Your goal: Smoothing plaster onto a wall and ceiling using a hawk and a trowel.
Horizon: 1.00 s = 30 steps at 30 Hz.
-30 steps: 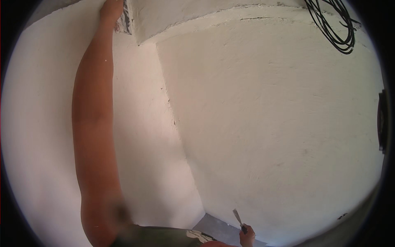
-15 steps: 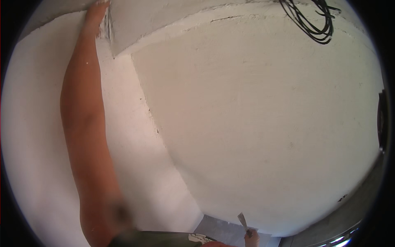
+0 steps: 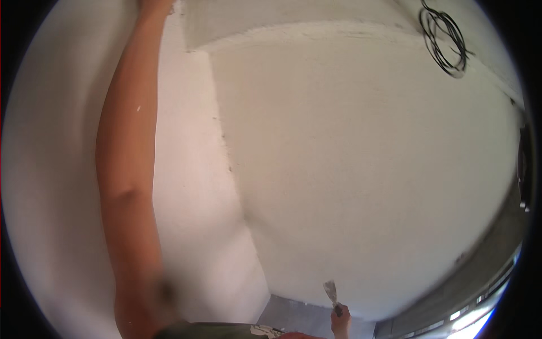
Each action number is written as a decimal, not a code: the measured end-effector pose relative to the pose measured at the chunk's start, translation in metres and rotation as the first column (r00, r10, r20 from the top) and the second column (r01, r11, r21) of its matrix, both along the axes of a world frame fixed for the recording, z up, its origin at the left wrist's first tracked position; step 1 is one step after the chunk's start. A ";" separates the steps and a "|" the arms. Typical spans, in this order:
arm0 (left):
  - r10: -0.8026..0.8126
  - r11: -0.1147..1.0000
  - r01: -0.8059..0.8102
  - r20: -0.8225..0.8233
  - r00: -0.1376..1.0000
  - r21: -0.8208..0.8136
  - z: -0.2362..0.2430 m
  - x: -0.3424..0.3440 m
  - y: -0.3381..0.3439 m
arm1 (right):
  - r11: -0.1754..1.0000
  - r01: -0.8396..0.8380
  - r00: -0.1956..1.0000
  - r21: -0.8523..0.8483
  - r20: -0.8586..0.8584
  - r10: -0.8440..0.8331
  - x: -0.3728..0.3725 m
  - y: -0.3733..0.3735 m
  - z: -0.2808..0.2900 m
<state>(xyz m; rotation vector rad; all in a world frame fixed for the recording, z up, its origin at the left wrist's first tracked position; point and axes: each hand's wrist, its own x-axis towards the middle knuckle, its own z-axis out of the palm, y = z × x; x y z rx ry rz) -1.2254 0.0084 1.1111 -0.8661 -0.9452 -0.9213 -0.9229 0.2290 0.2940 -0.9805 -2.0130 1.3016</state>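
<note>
My left arm [image 3: 127, 169] stretches straight up along the white wall to the corner under the ceiling. Only the edge of my left hand [image 3: 160, 4] shows at the top of the picture; its fingers are cut off, so I cannot see whether it holds anything. Low in the picture, my right hand [image 3: 340, 324] is closed round the dark handle of a putty knife [image 3: 330, 291]. The knife's blade points upward, and whitish material shows on it.
A plastered wall [image 3: 350, 158] meets the side wall [image 3: 186, 169] at a rough corner edge. A coil of black cable [image 3: 443, 42] hangs near the ceiling at upper right. Grey floor [image 3: 293, 316] shows below, with a bright opening [image 3: 474, 319] at lower right.
My view has shifted, so the corner and cable coil sit differently in it. My left hand has slid further out past the top edge. The putty knife appears slightly higher, its blade turned flatter toward me.
</note>
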 end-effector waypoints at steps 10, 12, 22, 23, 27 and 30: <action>-0.705 0.314 0.927 0.704 0.084 0.205 -0.381 -0.035 0.100 | 0.896 0.429 0.808 -0.116 0.492 -0.324 0.113 -0.065 -0.086; -0.266 0.383 0.914 0.963 -0.027 0.131 -0.514 -0.034 0.130 | 0.655 0.737 0.609 -0.166 0.585 -0.536 0.187 -0.115 -0.100; 0.714 0.207 0.860 0.529 -0.459 0.467 -0.854 0.216 0.118 | -0.662 0.746 -0.464 0.075 0.772 -0.434 0.444 -0.461 -0.096; 0.736 0.172 0.869 0.527 -0.426 0.464 -0.856 0.236 0.120 | -0.755 0.635 -0.613 0.162 0.701 -0.364 0.454 -0.493 -0.092; 0.784 -0.088 0.891 0.582 -0.214 0.446 -0.841 0.356 0.110 | -0.806 0.502 -0.743 0.315 0.634 -0.215 0.510 -0.592 -0.073; 0.826 -0.196 0.889 0.558 -0.078 0.413 -0.821 0.425 0.103 | -0.831 0.421 -0.814 0.364 0.555 -0.169 0.565 -0.635 -0.024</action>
